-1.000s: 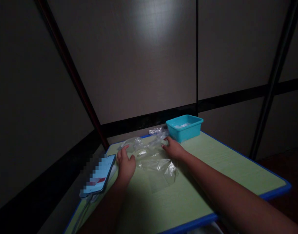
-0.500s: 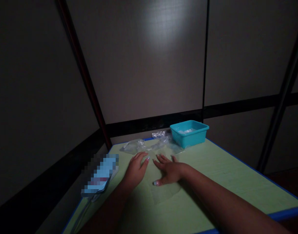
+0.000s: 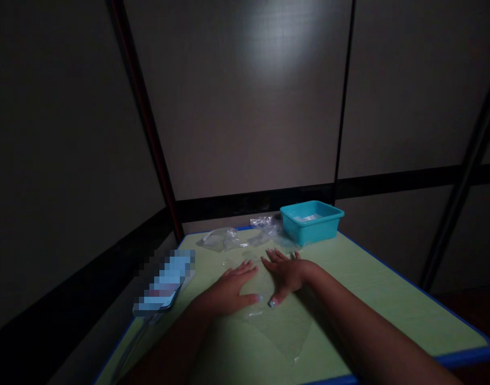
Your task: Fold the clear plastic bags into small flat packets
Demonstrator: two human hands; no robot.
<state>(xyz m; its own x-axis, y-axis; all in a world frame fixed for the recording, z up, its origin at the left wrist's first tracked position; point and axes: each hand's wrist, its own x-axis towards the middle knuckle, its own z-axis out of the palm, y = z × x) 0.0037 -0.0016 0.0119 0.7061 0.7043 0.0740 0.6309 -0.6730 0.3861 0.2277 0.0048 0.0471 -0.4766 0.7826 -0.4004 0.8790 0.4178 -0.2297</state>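
Note:
A clear plastic bag lies spread on the pale green table, one corner pointing toward me. My left hand rests on its left side, palm down, fingers stretched out and thumb apart. On the bag's upper right part lies my right hand, flat with its fingers spread. The two thumbs come close to each other over the film. Beyond my fingers, more crumpled clear plastic bags are heaped along the far edge.
A turquoise plastic basin with something clear inside stands at the far right of the table. At the left edge sits a phone-like device, blurred out, with a cable. Panelled walls rise close behind.
My left hand has come nearer and turned inward, its thumb now beside the right thumb. My right hand has shifted slightly right. More of the bag shows spread toward me.

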